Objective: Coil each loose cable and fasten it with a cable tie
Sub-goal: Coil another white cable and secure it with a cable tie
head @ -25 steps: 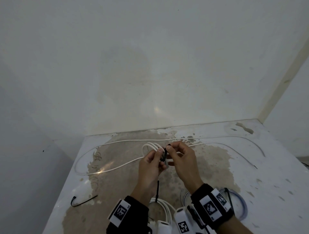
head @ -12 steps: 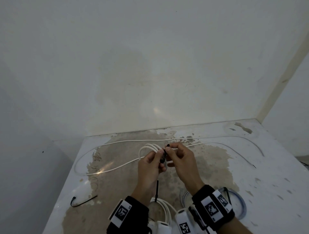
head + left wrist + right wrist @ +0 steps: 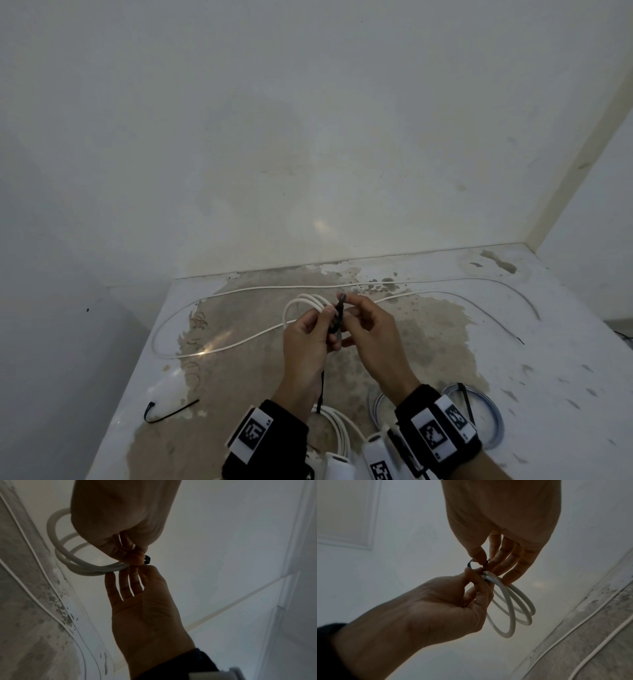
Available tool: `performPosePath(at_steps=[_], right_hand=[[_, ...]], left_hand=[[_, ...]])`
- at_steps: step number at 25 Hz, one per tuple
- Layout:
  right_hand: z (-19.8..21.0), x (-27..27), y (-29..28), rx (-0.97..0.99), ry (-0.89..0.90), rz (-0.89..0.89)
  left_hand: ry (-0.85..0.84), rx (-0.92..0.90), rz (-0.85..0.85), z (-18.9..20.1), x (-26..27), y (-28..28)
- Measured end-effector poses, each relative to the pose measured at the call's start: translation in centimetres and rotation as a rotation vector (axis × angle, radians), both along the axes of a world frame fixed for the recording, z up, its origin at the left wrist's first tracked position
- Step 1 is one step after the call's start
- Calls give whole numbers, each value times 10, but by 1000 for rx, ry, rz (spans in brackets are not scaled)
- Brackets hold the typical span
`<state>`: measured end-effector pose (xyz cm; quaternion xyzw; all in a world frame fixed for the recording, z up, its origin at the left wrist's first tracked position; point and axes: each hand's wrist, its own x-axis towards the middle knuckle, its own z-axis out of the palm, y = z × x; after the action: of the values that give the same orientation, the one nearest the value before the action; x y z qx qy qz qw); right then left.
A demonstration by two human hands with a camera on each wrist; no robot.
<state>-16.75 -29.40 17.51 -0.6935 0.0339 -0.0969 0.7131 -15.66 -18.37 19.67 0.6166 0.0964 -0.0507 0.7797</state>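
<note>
A small coil of white cable (image 3: 298, 303) (image 3: 68, 561) (image 3: 510, 608) is held up above the stained table (image 3: 513, 359). My left hand (image 3: 318, 322) (image 3: 471, 595) grips the bundled strands. A black cable tie (image 3: 339, 310) (image 3: 147, 560) (image 3: 471, 563) is looped around the bundle between both hands. Its tail hangs down below my left palm. My right hand (image 3: 359, 308) (image 3: 137, 569) pinches the tie with thumb and forefinger, its other fingers straight beside the coil.
A long loose white cable (image 3: 342, 286) lies across the back of the table. A spare black tie (image 3: 171, 409) lies front left near the table's edge. A tied white coil (image 3: 339, 431) and a tied blue-grey coil (image 3: 493, 418) lie under my wrists.
Both hands stay in the same spot, still working the tie. The coil's loops have swung slightly to the left.
</note>
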Motion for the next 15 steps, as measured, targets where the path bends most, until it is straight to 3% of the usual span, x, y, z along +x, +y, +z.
performPosePath(at_steps=[4, 10, 13, 15], right_hand=[[2, 3, -5, -55, 2, 11], [-1, 1, -9, -252, -53, 39], [-4, 1, -11, -280, -6, 72], [-4, 1, -11, -158, 69, 110]], left_hand=[[59, -53, -20, -1, 0, -2], [226, -314, 13, -4, 5, -5], [237, -290, 21, -6, 6, -5], [215, -245, 22, -8, 5, -7]])
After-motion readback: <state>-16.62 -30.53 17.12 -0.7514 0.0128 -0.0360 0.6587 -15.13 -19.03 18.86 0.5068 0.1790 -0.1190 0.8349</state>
